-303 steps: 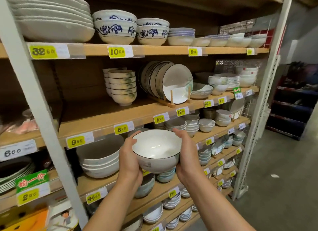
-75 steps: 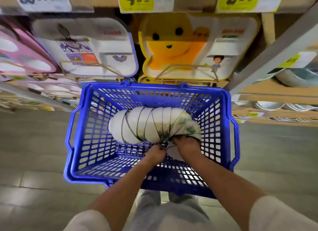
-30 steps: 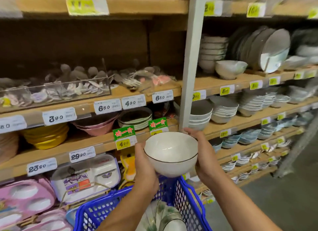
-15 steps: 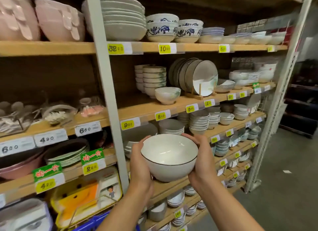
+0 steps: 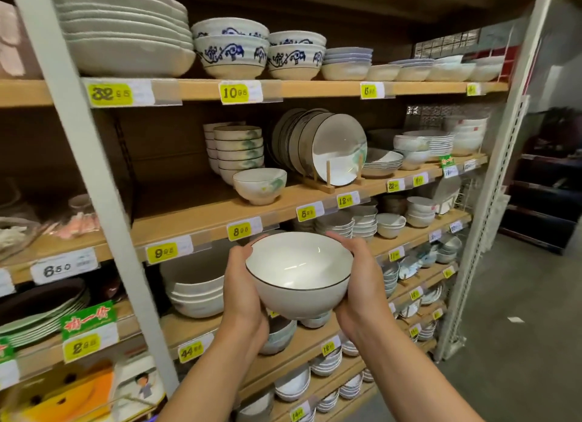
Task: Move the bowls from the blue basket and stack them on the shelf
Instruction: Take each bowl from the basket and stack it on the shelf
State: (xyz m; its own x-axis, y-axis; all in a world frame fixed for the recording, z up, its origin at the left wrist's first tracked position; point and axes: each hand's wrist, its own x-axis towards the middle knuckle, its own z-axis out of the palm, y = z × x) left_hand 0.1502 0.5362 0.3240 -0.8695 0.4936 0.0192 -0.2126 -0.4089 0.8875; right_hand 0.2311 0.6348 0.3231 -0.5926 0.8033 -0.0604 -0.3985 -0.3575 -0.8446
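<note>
Both the left hand (image 5: pixel 244 295) and right hand (image 5: pixel 359 286) curl fingers round the bowl (image 5: pixel 299 273) (dark-rimmed), near the shelf (image 5: pixel 189 209) edge.

Held bowl (image 5: pixel 299 277): white, thin dark rim line.
Single bowl (image 5: pixel 259 185): white, green leaf motif, dark rim.
Top bowls (image 5: pixel 231 50): white, blue scroll pattern.
Racked plates (image 5: pixel 338 147): white, dark rim.
Price tags (image 5: pixel 241 92): yellow, black digits.
Shelf boards (image 5: pixel 195 207): tan.

Yellow shelf-edge price tags, big digits: 32 tag (image 5: pixel 110 93), 10 tag (image 5: pixel 234 92), 9 tag (image 5: pixel 163 252), 8 tag (image 5: pixel 241 231); white tag (image 5: pixel 56 270): 650.
</note>
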